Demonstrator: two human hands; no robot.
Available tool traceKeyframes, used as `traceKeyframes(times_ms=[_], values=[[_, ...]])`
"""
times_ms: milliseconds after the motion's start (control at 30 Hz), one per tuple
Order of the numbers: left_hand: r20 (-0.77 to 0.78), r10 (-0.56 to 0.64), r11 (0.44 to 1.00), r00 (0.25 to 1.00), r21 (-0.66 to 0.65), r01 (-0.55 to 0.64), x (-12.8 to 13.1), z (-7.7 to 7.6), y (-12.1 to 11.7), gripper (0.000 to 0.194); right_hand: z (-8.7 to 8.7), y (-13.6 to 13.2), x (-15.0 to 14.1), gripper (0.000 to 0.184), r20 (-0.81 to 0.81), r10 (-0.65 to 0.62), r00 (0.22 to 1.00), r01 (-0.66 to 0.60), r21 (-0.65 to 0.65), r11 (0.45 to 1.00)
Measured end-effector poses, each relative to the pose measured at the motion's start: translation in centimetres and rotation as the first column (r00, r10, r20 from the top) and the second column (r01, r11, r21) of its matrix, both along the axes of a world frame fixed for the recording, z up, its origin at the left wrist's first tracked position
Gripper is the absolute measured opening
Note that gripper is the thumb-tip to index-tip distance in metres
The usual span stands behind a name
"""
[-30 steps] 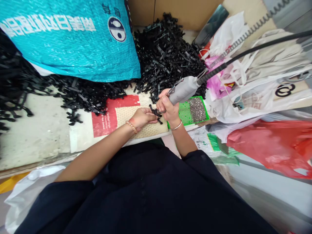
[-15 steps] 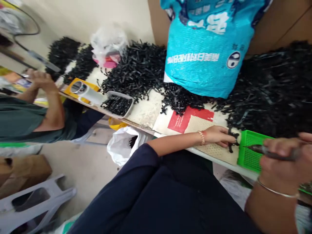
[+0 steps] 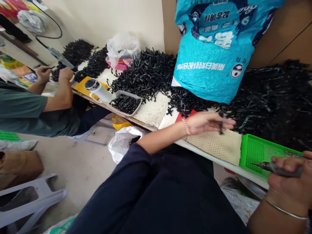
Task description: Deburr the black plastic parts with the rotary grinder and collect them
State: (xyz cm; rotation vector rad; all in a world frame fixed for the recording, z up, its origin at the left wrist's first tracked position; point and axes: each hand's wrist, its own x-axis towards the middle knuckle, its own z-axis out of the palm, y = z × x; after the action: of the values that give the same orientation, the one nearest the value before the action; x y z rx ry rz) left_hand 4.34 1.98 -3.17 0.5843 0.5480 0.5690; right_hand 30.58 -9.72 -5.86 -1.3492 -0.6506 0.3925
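Observation:
My left hand [image 3: 207, 123] is above the beige honeycomb-patterned mat, fingers stretched out, palm partly up. A small black plastic part [image 3: 221, 122], blurred by motion, lies across its fingers and seems held by them. My right hand [image 3: 289, 175] is closed round a grey pen-shaped tool [image 3: 274, 168] with a pointed metal tip. That tip is over the green plastic basket [image 3: 246, 146], pointing left. Small metal pieces [image 3: 291, 154], too small to name, lie at the basket's far right. The mat [image 3: 214, 148] lies just left of the basket.
Black plastic parts [image 3: 273, 97] are heaped along the table's back. A blue woven sack [image 3: 214, 61] stands among them. Leftward are a clear tub [image 3: 126, 103] of black parts and a white mug [image 3: 99, 91]. A white bag [image 3: 119, 146] hangs below the edge. A co-worker [image 3: 36, 107] sits far left.
My left hand has moved left and up with the black part, away from the basket and the tool's tip. The tool stays in my right hand. The co-worker's hands have come apart.

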Motion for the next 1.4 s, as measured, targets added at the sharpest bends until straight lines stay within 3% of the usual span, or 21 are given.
traceKeyframes(times_ms=[67, 133, 200, 267, 300, 367, 433, 533, 733, 867, 1400], values=[[-0.069, 0.203, 0.967, 0.977, 0.170, -0.189, -6.6, 2.2, 0.7, 0.016, 0.0, 0.2, -0.3, 0.027, 0.013, 0.081, 0.997, -0.081, 0.053, 0.995], [-0.208, 0.497, 0.836, 0.843, 0.374, -0.401, -14.3, 3.6, 1.4, 0.031, -0.1, 0.6, -0.7, 0.023, -0.002, 0.085, 0.996, -0.084, 0.071, 0.994], [-0.379, 0.709, 0.687, 0.594, 0.561, -0.462, -21.9, 3.9, 2.2, 0.040, -0.2, 1.0, -1.1, 0.021, -0.035, 0.076, 0.996, -0.075, 0.048, 0.996], [-0.547, 0.792, 0.609, 0.272, 0.677, -0.412, -28.6, 3.2, 2.8, 0.042, -0.3, 1.6, -1.6, 0.021, -0.068, 0.086, 0.994, -0.085, 0.030, 0.996], [-0.608, 0.788, 0.598, 0.098, 0.717, -0.358, -31.3, 2.6, 3.0, 0.041, -0.3, 1.9, -1.9, 0.020, -0.082, 0.093, 0.992, -0.091, 0.029, 0.995], [-0.690, 0.702, 0.657, -0.176, 0.723, -0.214, -35.3, 1.2, 3.2, 0.039, -0.2, 2.5, -2.5, 0.021, -0.100, 0.102, 0.990, -0.100, 0.033, 0.994], [-0.739, 0.599, 0.757, -0.307, 0.648, -0.084, -37.3, -0.1, 3.3, 0.039, 0.1, 2.9, -3.1, 0.026, -0.102, 0.115, 0.988, -0.111, 0.040, 0.993], [-0.783, 0.516, 0.837, -0.346, 0.548, 0.007, -37.9, -1.5, 3.6, 0.042, 0.3, 3.1, -3.6, 0.031, -0.089, 0.167, 0.982, -0.162, 0.068, 0.985], [-0.815, 0.468, 0.879, -0.341, 0.471, 0.080, -37.0, -2.2, 3.6, 0.026, -0.6, 2.9, -2.7, 0.034, -0.102, 0.136, 0.986, -0.133, 0.031, 0.991], [-0.814, 0.469, 0.879, -0.344, 0.468, 0.091, -37.0, -2.4, 2.9, 0.022, -1.4, 3.2, -1.8, 0.027, -0.095, 0.132, 0.987, -0.129, 0.038, 0.991], [-0.750, 0.507, 0.853, -0.424, 0.506, 0.125, -35.7, -3.2, 2.1, 0.045, -1.7, 3.3, -2.0, 0.027, -0.089, 0.243, 0.966, -0.235, 0.093, 0.967]])
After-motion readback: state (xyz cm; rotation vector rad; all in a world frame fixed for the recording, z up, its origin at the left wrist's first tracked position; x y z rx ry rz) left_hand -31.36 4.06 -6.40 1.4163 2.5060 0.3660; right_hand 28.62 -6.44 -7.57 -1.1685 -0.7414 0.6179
